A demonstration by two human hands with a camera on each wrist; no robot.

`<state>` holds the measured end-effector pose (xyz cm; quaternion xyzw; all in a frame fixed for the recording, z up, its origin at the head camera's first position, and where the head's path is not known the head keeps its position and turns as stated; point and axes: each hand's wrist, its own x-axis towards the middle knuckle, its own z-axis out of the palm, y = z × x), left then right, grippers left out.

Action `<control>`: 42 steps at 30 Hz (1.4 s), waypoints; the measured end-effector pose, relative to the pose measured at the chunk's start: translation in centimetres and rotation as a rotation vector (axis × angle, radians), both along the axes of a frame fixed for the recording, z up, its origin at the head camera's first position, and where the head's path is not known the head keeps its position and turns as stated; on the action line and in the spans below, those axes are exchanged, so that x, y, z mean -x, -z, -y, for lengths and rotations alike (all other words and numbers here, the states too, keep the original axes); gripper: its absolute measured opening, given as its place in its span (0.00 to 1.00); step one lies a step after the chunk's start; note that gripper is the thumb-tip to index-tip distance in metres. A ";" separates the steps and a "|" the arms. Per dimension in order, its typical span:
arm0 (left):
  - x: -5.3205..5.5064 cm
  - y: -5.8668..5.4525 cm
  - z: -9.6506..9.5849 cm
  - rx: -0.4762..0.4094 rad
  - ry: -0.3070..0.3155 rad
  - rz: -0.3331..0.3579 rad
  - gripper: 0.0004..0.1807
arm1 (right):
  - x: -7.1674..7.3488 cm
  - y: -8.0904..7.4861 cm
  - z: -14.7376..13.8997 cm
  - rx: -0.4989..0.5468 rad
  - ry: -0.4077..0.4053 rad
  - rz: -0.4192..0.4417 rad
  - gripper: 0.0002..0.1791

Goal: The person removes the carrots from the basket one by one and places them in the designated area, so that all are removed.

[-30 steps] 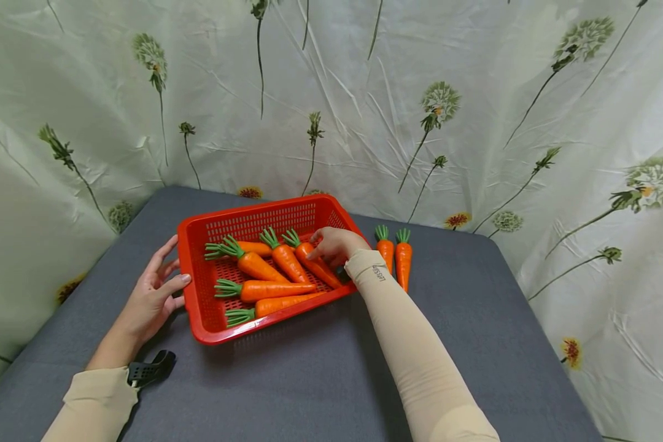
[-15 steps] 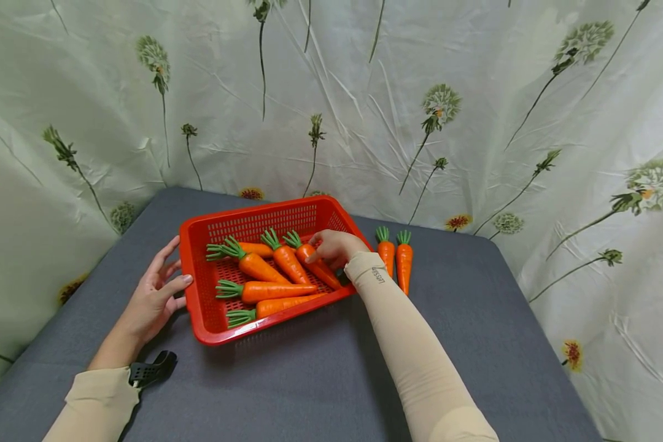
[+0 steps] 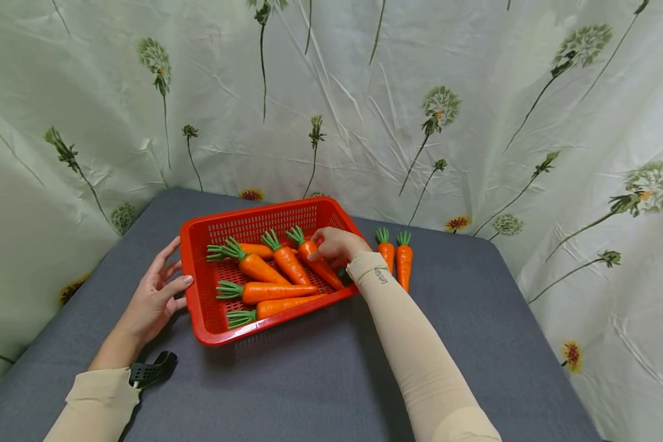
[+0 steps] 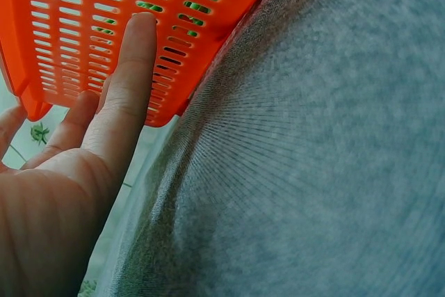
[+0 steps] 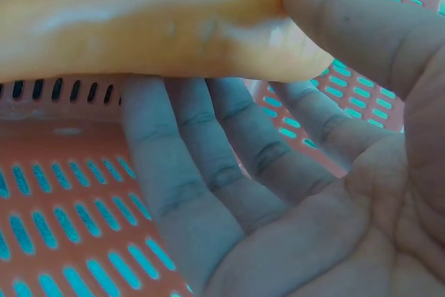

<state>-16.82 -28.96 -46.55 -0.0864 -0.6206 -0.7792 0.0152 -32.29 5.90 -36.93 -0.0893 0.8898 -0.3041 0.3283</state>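
Inside the red plastic basket [image 3: 272, 334], my right hand [image 3: 337, 245] holds a carrot [image 3: 316, 261] with green stems. The right wrist view shows the thumb on one side of this carrot [image 5: 167, 26] and the fingers [image 5: 229, 109] against the other. At the basket's left end, my left hand [image 3: 156, 296] rests against the outer wall with its fingers mostly straight. In the left wrist view a fingertip touches the slotted wall [image 4: 76, 53]. Several other carrots [image 3: 279, 290] lie in the basket, stems pointing left or toward the back.
Two carrots [image 3: 404, 261] lie side by side on the grey cloth-covered table [image 3: 475, 319], just right of the basket; my right forearm partly covers one. A curtain [image 3: 364, 123] with dandelion prints hangs behind the table. A black strap [image 3: 153, 369] sits at my left wrist.
The carrot in my right hand has shifted slightly to the right and away from its neighbour. My left hand and the basket stay in place.
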 end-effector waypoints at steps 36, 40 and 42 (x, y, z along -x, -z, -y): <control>-0.1 0.3 0.1 -0.006 0.004 0.006 0.44 | -0.4 -1.9 0.0 -0.001 -0.076 -0.200 0.28; 0.0 0.2 0.2 -0.011 0.007 0.006 0.44 | -0.3 -2.2 -0.3 -0.014 -0.063 -0.233 0.28; 0.0 0.2 0.2 -0.007 0.011 0.008 0.44 | -0.3 -2.3 -0.5 -0.002 -0.046 -0.227 0.29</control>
